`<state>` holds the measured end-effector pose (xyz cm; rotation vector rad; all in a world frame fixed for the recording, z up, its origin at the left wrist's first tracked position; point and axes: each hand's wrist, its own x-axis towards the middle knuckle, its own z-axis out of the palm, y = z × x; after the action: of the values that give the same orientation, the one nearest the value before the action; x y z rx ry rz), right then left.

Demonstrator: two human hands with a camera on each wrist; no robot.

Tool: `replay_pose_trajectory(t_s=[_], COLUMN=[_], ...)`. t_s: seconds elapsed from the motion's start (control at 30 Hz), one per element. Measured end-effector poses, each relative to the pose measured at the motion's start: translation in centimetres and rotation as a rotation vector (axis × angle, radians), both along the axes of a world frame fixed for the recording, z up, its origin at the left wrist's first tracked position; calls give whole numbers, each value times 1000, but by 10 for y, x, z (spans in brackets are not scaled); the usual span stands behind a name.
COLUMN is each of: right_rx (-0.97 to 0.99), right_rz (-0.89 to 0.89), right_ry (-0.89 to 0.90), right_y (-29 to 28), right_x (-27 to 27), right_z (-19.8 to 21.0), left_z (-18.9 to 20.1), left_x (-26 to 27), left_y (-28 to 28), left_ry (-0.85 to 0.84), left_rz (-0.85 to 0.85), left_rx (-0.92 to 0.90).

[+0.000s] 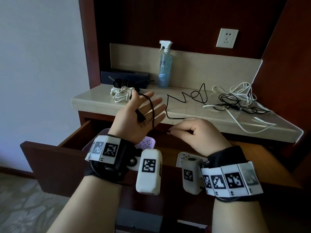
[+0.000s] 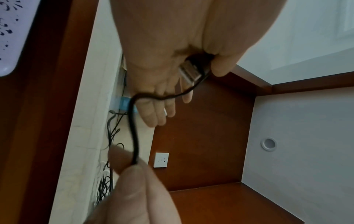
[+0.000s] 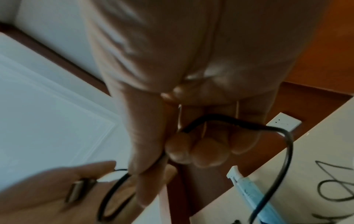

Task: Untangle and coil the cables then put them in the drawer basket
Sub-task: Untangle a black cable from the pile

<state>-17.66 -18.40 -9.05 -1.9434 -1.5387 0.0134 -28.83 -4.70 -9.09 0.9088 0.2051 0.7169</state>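
My left hand (image 1: 141,113) is held palm up over the open drawer (image 1: 50,158), fingers straight. The USB plug (image 1: 140,117) of a black cable (image 1: 185,96) lies on that palm beside the thumb, and the cable runs over the hand and down across the palm. My right hand (image 1: 193,132) pinches the same cable between thumb and forefinger just below the left palm. From there the cable trails in kinks over the marble counter (image 1: 101,101). A purple basket (image 1: 148,142) and a white basket (image 1: 183,157) sit in the drawer, mostly hidden by my wrists.
On the counter lie a coiled white cable (image 1: 121,95), a black bundle (image 1: 121,82) before a dark box (image 1: 124,75), a spray bottle (image 1: 165,68), and a tangle of black and white cables (image 1: 239,98) at the right. A wall socket (image 1: 227,37) is above.
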Motion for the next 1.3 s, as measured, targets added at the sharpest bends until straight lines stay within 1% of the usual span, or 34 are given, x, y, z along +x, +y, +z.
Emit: replay_pose_trajectory(t_s=[0.1, 0.23, 0.3, 0.4, 0.53, 0.67, 0.77, 0.83, 0.9, 0.97, 1.0, 1.07, 1.1, 1.13, 1.2, 1.23, 1.27, 1.3], right_rx=[35, 92, 100, 84, 88, 189, 262, 348, 461, 561, 601, 659, 678, 693, 713, 718, 715, 702], right_rz=[-81, -66, -66, -72, -102, -107, -106, -109, -107, -109, -106, -95, -95, -99, -109, -109, -106, -100], right_ry=[-72, -146, -129, -61, -86, -105, -110, -129, -146, -145, -149, -163, -175, -189, -216, -227, -238, -243], right_y=[0, 3, 4, 4, 8, 12, 13, 13, 13, 13, 14, 15, 15, 16, 18, 19, 19, 20], right_x=[5, 1, 1, 5, 6, 6, 8, 9, 10, 11, 11, 12, 13, 14, 17, 18, 20, 20], right_z=[-2, -2, -3, -4, -5, -5, -6, -6, -5, -2, -1, 1, 2, 2, 1, 0, -1, -1], left_z=[-3, -4, -5, -4, -2, -1, -4, -7, -10, -15, -17, -19, -21, -20, -18, -15, -13, -11], left_x=[-3, -3, -2, -2, 1, 3, 5, 4, 4, 4, 3, 2, 1, -1, -3, -4, -5, -5], left_y=[1, -6, -6, -2, 1, -1, 2, 4, 10, 16, 17, 20, 21, 23, 27, 29, 30, 31], left_ry=[47, 89, 76, 18, 18, 39, -56, -74, 26, 199, 298, 520, 612, 677, 757, 768, 746, 676], left_rz=[-32, -25, 7, 30, 21, 29, 21, 23, 53, 91, 117, 166, 200, 233, 270, 265, 252, 214], left_rx=[62, 145, 157, 124, 57, 36, 15, 53, 148, 259, 332, 561, 650, 703, 783, 799, 785, 693])
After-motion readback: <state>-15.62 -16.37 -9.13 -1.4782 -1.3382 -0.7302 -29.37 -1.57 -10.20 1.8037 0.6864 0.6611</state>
